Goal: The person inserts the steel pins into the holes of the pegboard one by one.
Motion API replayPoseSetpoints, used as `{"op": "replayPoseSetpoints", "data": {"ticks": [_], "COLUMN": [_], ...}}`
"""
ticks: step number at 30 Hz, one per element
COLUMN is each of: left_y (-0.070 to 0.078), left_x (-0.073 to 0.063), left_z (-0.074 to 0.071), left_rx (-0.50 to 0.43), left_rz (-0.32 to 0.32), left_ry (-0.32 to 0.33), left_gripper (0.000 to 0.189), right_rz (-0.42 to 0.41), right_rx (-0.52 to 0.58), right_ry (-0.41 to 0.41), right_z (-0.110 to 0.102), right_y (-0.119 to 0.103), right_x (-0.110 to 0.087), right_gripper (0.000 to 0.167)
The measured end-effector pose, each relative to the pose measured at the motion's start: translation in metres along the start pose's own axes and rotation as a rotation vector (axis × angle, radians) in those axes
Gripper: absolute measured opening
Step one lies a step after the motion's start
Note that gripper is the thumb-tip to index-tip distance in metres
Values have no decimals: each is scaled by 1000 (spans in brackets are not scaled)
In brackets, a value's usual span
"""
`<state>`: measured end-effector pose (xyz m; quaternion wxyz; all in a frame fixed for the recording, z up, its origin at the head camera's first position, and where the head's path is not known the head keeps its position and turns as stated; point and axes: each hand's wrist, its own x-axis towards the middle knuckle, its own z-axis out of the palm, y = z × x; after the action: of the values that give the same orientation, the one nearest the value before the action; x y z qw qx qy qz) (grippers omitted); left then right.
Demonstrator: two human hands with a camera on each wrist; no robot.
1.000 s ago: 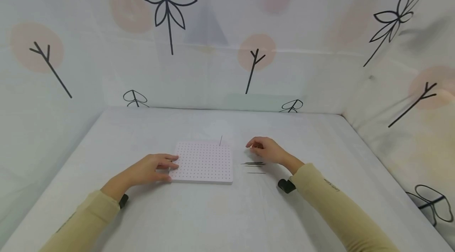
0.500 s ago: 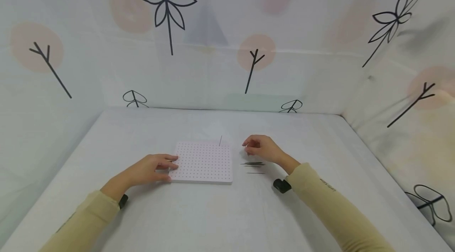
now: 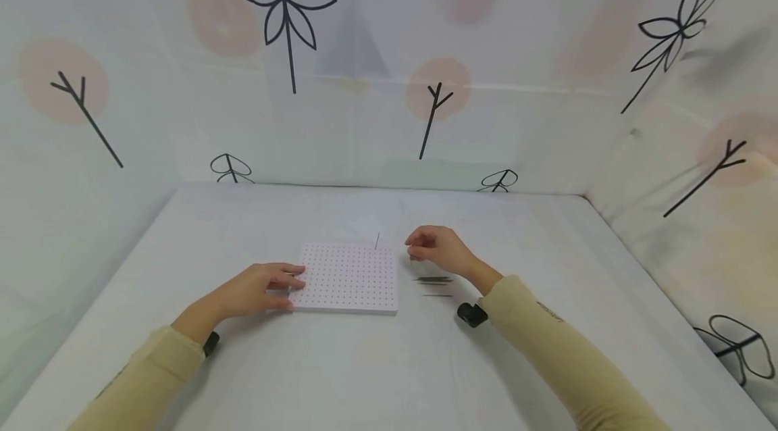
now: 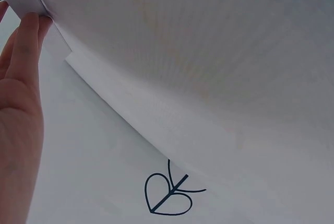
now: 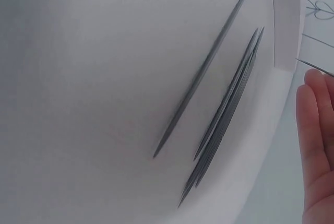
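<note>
Head view: square dot-gridded white board point(image 3: 348, 279) is set mid-table; its 9 o'clock edge is touched by left hand point(image 3: 261, 288), fingers uncurled. Slim pointed stick point(image 5: 312, 66) is pinched by right hand point(image 3: 442, 248), 2 o'clock. Tapered dark sticks point(image 5: 224, 114) are laid at 3, thin rod point(image 3: 377, 241) stood at 1.

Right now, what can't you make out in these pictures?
Head view: the left edge of the pegboard, partly behind the left hand.
Head view: how many lie in the stick bundle; too small, overlapping.
Right wrist view: the rest of the held stick, cut off by the right edge.
</note>
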<state>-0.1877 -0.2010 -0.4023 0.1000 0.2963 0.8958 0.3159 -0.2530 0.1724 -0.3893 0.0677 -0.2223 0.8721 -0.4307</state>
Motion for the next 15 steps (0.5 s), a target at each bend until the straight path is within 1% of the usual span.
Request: {"op": "replayPoseSetpoints", "data": {"ticks": [4,7,15], "left_y": [0,0,0], "left_x": [0,1,0], "left_z": [0,-1,0], "left_rx": [27,20,31], "left_rz": [0,-3,-5], "left_ry": [4,3,5], "left_gripper": [39,39,38], "right_rz": [-5,-5,-1], "right_rx": [27,36,27], "right_ry": [1,1,3], "right_z": [4,7,14], "right_y": [-1,0,-3], "right_x": [3,6,10], "right_gripper": [16,16,14]}}
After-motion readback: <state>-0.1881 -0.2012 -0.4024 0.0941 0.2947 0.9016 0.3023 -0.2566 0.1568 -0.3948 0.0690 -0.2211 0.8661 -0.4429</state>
